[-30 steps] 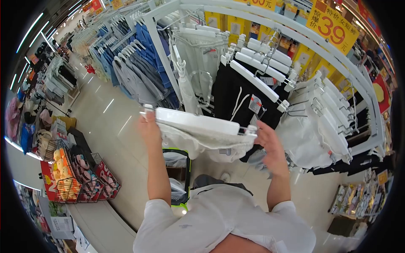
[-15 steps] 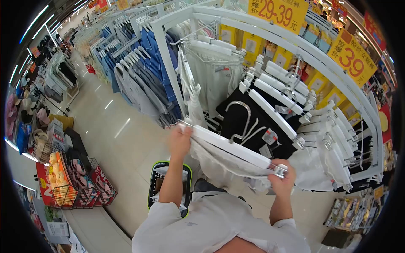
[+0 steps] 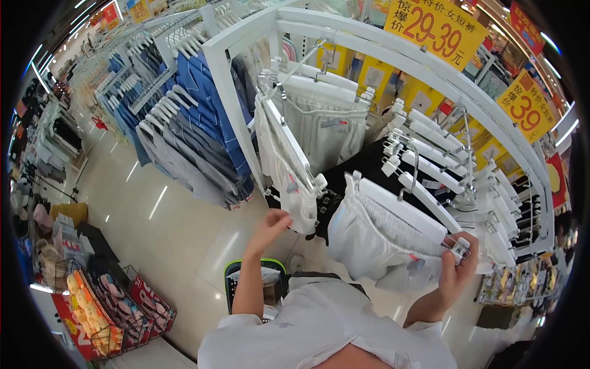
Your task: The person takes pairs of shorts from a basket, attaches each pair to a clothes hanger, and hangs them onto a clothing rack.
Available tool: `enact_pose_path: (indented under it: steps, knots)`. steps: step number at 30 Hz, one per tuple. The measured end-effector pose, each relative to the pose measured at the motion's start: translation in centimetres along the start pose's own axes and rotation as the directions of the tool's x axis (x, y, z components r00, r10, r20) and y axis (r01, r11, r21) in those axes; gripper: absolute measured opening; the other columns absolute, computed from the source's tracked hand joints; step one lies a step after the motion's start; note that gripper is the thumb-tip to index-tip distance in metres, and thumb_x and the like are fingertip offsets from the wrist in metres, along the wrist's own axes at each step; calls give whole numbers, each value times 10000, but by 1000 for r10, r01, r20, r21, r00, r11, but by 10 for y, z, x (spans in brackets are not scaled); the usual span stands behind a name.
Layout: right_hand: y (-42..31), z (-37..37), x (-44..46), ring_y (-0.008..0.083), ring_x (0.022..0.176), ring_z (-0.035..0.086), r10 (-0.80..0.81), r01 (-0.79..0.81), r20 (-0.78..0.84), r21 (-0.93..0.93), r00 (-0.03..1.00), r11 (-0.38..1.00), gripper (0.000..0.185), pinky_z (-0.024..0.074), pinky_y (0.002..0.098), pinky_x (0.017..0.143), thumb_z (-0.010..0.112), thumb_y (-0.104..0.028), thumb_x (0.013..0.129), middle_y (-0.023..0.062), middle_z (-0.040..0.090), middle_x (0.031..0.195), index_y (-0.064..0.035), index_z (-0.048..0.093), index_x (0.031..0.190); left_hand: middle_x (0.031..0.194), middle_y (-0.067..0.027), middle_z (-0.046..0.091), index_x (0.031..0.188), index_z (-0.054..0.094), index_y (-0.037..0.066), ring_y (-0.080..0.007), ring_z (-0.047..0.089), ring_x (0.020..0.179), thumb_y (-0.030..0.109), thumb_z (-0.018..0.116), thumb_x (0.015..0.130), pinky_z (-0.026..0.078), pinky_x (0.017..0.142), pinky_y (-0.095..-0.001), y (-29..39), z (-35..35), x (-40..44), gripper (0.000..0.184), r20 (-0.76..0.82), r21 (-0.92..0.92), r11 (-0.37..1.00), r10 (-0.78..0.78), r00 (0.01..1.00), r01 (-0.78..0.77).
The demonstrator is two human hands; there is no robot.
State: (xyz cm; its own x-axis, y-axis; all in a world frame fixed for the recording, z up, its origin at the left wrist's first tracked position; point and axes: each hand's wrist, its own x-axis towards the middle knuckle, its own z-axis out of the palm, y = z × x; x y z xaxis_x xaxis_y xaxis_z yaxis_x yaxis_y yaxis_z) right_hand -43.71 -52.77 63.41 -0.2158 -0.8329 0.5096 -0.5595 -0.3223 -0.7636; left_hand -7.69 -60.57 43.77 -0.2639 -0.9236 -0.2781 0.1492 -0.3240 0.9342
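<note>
My right hand (image 3: pixel 460 261) grips the clip at the right end of a white hanger (image 3: pixel 399 209). White shorts (image 3: pixel 375 240) with a gathered waistband and a small tag hang from that hanger, in front of the rack. My left hand (image 3: pixel 270 229) holds nothing; its fingers are loosely bent and apart, just left of the lower part of another pair of white shorts (image 3: pixel 289 178) on the rack. Behind the held shorts are black garments (image 3: pixel 362 163) on white hangers, partly hidden. Pale shorts (image 3: pixel 326 123) hang farther back.
The white rack frame (image 3: pixel 239 92) arches around the garments, with yellow price signs (image 3: pixel 430 27) above. Grey and blue shirts (image 3: pixel 184 147) hang at left. A green-rimmed basket (image 3: pixel 255 264) stands by my legs. Wire baskets of goods (image 3: pixel 104 307) are at lower left.
My left hand has let go of the hanger's left end. My right hand has moved the hanger and white shorts to the right, and the shorts now hang with their front in view.
</note>
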Motion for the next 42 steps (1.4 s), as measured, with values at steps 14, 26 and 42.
enact_pose_path:
  steps: [14,26,42]
  knots:
    - [-1,178,86,127,889,545,-73,108,-136,271,988,956,338,416,253,817,642,6,752,75,577,961,-4,517,1067,1223,-106,424,1213,438,3,-219,438,1136,125,772,673,410,924,-356,39,48,49,647,116,218,850,465,878,-479]
    - [51,238,143,117,938,541,-44,-70,170,609,984,790,282,417,260,848,607,-24,807,45,585,981,-25,511,1072,991,-107,581,1007,527,3,-213,559,940,104,711,733,422,833,-309,29,51,70,345,33,456,749,524,851,-480]
    - [130,278,108,54,830,515,103,-276,300,621,948,734,353,440,214,711,626,-203,861,15,604,962,-3,548,1141,866,-96,560,901,541,13,-218,553,815,99,757,678,448,763,-312,-11,68,82,321,-73,418,803,496,865,-425]
